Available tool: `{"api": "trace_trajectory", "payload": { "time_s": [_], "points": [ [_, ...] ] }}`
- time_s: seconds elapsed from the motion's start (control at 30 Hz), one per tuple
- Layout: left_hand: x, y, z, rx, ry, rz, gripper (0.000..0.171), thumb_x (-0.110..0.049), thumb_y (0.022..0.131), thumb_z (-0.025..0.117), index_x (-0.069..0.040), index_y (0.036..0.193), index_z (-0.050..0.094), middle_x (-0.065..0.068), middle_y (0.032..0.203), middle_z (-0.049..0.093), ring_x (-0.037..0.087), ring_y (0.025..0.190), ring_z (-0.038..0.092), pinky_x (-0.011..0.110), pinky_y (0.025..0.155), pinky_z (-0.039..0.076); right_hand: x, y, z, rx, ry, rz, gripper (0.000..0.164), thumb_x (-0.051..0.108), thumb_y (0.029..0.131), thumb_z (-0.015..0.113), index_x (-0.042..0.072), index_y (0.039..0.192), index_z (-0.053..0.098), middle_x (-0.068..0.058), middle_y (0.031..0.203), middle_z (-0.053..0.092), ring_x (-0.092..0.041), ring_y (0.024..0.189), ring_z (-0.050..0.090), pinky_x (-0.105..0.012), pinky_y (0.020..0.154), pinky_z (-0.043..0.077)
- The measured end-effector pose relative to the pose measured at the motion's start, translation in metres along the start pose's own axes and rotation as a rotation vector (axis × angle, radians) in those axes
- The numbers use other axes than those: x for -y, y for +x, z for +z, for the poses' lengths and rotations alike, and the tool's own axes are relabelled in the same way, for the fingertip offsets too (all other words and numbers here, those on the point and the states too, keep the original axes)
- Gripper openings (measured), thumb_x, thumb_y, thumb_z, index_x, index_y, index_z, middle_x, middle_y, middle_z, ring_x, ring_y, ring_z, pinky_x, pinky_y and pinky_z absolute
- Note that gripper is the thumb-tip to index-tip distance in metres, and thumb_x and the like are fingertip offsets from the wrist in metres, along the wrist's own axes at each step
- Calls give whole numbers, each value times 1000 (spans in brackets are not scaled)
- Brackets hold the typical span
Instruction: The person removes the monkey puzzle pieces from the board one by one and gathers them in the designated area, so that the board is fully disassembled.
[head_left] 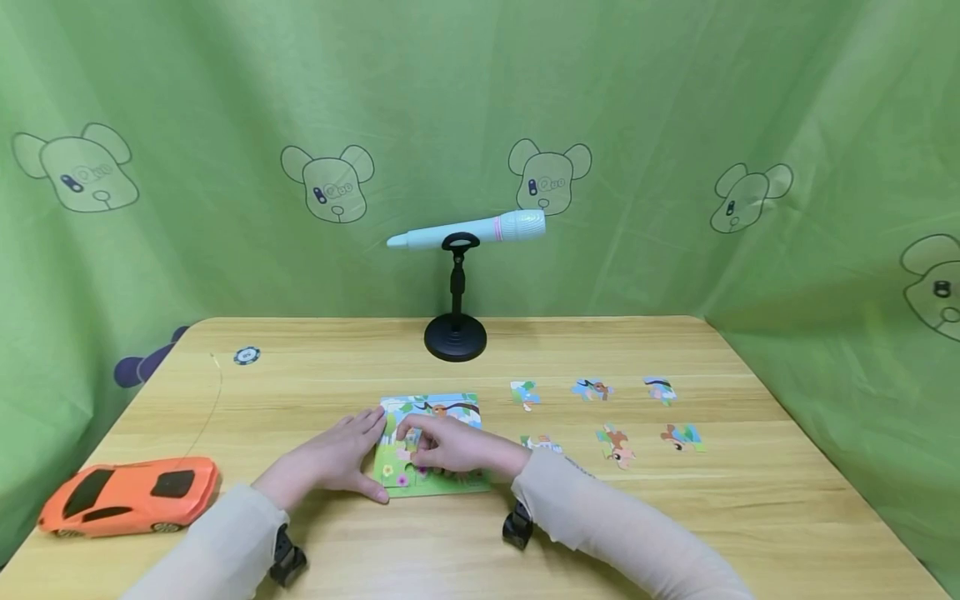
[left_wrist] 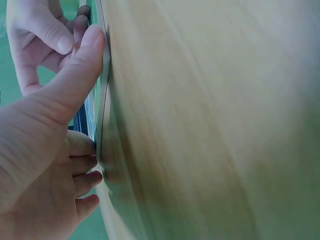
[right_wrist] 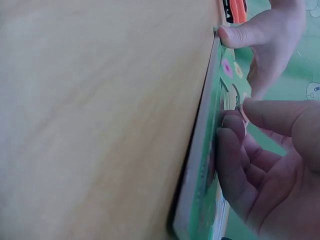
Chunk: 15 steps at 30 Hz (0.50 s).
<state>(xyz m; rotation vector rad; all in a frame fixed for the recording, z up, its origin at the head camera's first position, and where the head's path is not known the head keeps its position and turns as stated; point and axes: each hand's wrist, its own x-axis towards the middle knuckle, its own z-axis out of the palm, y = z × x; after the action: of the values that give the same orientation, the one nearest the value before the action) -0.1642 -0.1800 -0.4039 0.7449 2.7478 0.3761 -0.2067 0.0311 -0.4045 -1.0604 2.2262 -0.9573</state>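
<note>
A jigsaw board (head_left: 450,490) with a green border and a picture of flowers and a branch lies on the table. My left hand (head_left: 347,454) rests along its left side, fingers fairly straight at the upper left and thumb at the near left corner. Over the middle of the board, my right hand (head_left: 453,446) has its fingers bent. Its thumb and finger pinch a puzzle piece (right_wrist: 241,107) whose edge stands up from the board in the right wrist view. The fingers mostly hide that piece. Flowers (right_wrist: 227,67) show printed on the board beside it.
Several loose puzzle pieces (head_left: 660,390) lie in two rows right of the board. An orange toy car (head_left: 131,497) stands at the left, with a poker chip (head_left: 247,356) farther back. A light blue microphone (head_left: 472,231) sits on a black stand (head_left: 455,337) at the back.
</note>
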Motion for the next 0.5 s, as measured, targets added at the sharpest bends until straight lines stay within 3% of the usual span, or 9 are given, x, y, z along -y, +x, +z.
{"api": "trace_trajectory", "payload": {
  "time_s": [0.23,0.5],
  "points": [
    [1,1,1,-6,-5,-6,113,-62,65,69,11,139,25,25,147,17,36,135,16,47,109,14,-4,1,1,-58,77,17,17,2,91,55,12,104,52,-7,59,55,-14,45,50,-22,38,42],
    [0,0,0,-4,-14,-2,113,-61,65,69,11,139,25,26,147,16,37,135,16,47,109,14,-5,-4,-4,-54,174,36,15,3,92,55,11,104,52,-11,64,58,-15,46,49,-22,39,42]
  ]
}}
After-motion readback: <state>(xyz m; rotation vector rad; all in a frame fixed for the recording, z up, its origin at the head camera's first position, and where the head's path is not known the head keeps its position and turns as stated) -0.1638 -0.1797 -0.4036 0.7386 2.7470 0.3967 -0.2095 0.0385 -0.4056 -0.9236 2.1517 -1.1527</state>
